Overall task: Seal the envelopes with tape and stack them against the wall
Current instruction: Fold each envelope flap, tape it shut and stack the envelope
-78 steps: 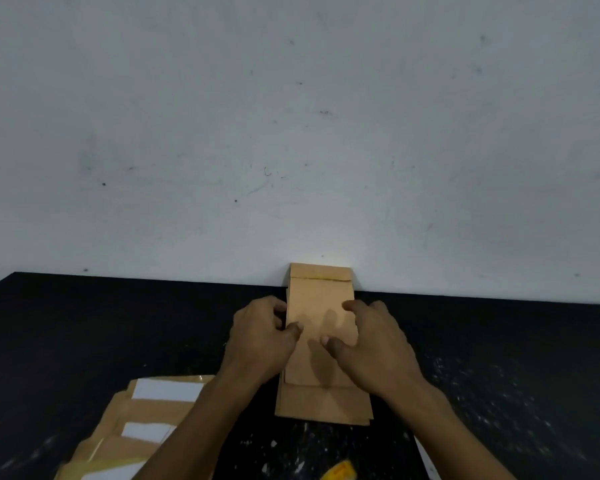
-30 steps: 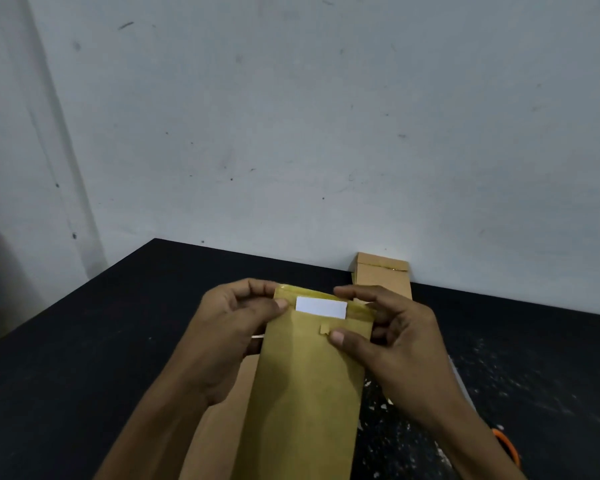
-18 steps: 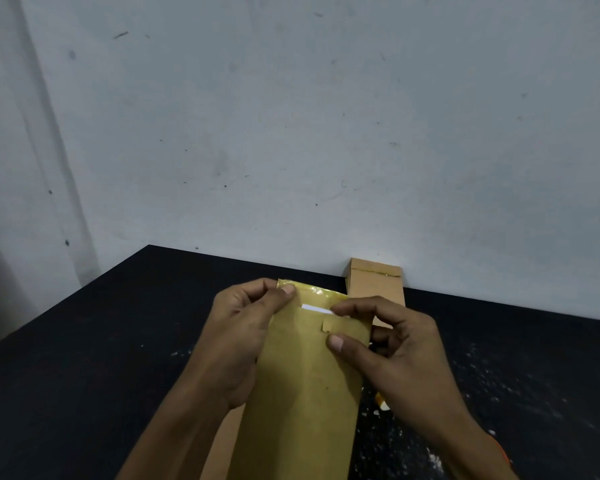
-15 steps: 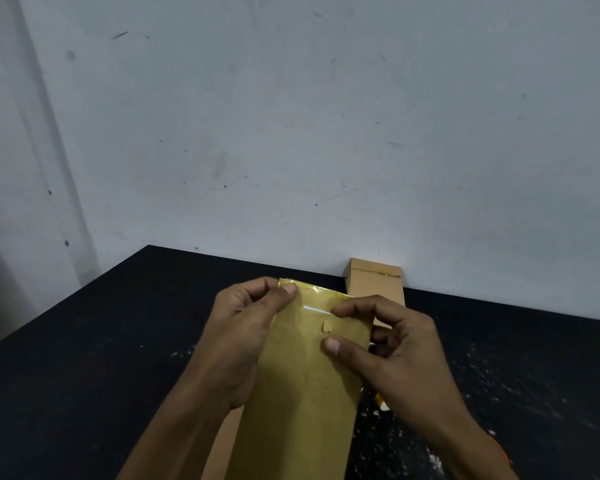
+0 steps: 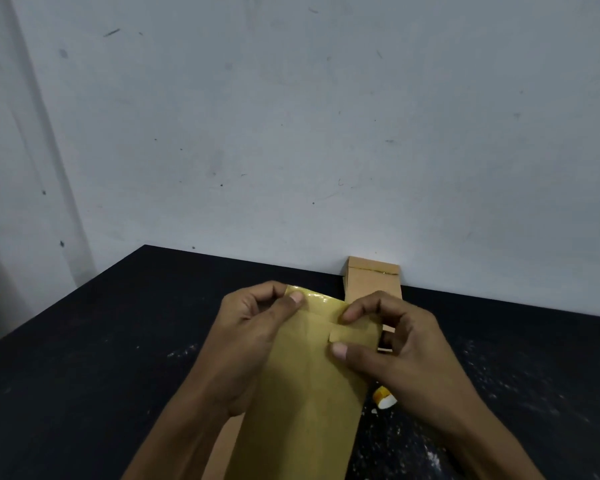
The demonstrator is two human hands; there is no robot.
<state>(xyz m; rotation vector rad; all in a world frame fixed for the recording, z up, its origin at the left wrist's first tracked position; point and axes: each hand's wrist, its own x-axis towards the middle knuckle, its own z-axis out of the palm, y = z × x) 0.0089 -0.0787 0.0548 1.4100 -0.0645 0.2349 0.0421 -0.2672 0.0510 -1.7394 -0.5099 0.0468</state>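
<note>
2 hands pinching yellow envelope (image 5: 305,386), left hand (image 5: 246,341), right hand (image 5: 395,344), sealed stack (image 5: 373,276) against wall, partly hidden.

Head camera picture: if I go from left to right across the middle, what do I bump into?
Left hand → yellow envelope held up in both hands → right hand.

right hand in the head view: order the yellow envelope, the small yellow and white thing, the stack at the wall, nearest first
From the right hand:
1. Yellow envelope, pinched in it.
2. Small yellow and white thing, on the table just below the hand.
3. Brown stack, beyond it against the wall.
</note>
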